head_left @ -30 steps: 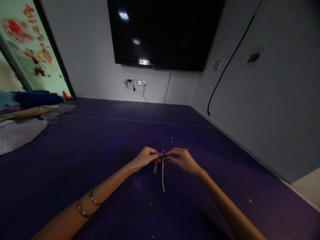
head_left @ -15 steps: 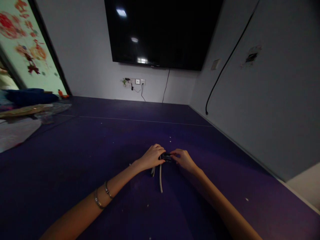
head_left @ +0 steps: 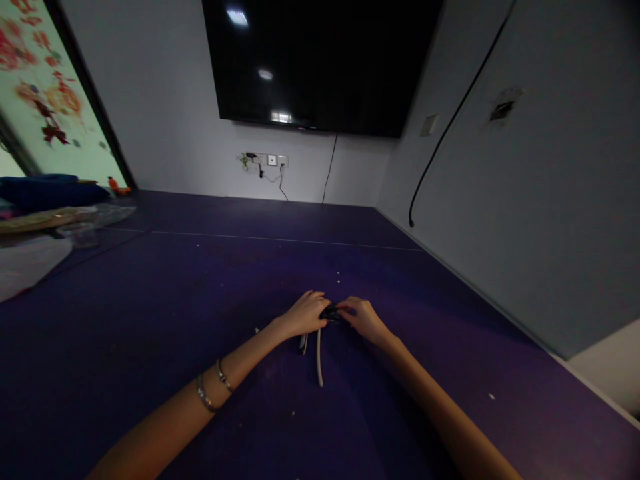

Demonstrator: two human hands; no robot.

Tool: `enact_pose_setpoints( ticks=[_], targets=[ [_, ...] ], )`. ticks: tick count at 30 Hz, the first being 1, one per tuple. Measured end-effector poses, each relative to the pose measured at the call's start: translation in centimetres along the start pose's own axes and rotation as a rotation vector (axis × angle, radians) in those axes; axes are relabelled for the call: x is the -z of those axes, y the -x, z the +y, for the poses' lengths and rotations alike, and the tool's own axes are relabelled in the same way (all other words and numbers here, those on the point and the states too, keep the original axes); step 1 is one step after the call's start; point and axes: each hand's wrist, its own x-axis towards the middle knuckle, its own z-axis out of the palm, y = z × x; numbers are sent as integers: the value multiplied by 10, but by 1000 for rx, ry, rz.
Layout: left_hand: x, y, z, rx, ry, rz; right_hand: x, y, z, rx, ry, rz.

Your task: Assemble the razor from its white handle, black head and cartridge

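My left hand (head_left: pixel 306 313) grips the left end of a small black object (head_left: pixel 331 313) just above the purple surface. At its right end, the fingertips of my right hand (head_left: pixel 364 319) are pinched together on it. Fingers cover much of the object, so its exact kind cannot be made out. A pale, cord-like strip (head_left: pixel 319 360) hangs or lies below my left hand, its upper end hidden there. Beside the strip is a short black-and-white piece (head_left: pixel 303 343), partly under the left hand.
The purple surface (head_left: pixel 225 400) carries a few tiny white scraps. Plastic bags (head_left: pixel 35 263) and dark blue cloth (head_left: pixel 53 192) lie at the far left. A television (head_left: pixel 325 67) hangs on the back wall above sockets (head_left: pixel 271 160). A black cable (head_left: pixel 450 127) runs down the right wall.
The black object has turned a little between my fingers, and its pale detail shows less. Both hands keep nearly the same place. The view has shifted slightly.
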Motion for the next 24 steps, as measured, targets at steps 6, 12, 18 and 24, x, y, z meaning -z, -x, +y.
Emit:
enact_pose_setpoints(
  ticks=[6,12,18,24],
  targets=[
    [-2,-1,0,8,2,4,-2,-1,4,43,11,4],
    [-4,0,0,24,-32,0,-4,-1,5,62,8,17],
    [-5,0,0,20,-44,-1,-5,-1,6,42,20,9],
    [-5,0,1,22,-50,13,-6,-3,11,38,10,7]
  ],
)
